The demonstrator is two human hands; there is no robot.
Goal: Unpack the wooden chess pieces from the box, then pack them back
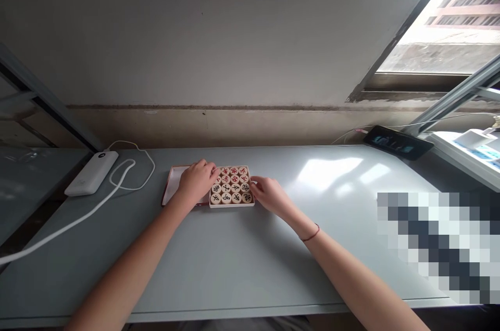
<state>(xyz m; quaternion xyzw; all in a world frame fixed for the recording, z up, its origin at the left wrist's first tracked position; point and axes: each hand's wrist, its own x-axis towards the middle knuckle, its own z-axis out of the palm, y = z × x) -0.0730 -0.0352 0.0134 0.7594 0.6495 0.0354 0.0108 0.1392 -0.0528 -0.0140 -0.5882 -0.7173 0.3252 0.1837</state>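
Note:
A shallow white box (232,205) filled with rows of round Chinese chess pieces (236,188) lies on the grey table. The upper pieces carry red characters, the lower ones black. An open lid (174,180) with a white inside and red edge adjoins the box on its left. My left hand (198,181) reaches over the lid, its fingers at the box's upper left corner; what they hold, if anything, is hidden. My right hand (269,193) has its curled fingers against the box's right edge.
A white power bank (91,173) with a cable (74,223) lies on the left. At the back right is a dark phone (397,142) with a thin cable, near a white power strip (469,156). A wall (219,128) bounds the table's back; a pixelated patch covers the right.

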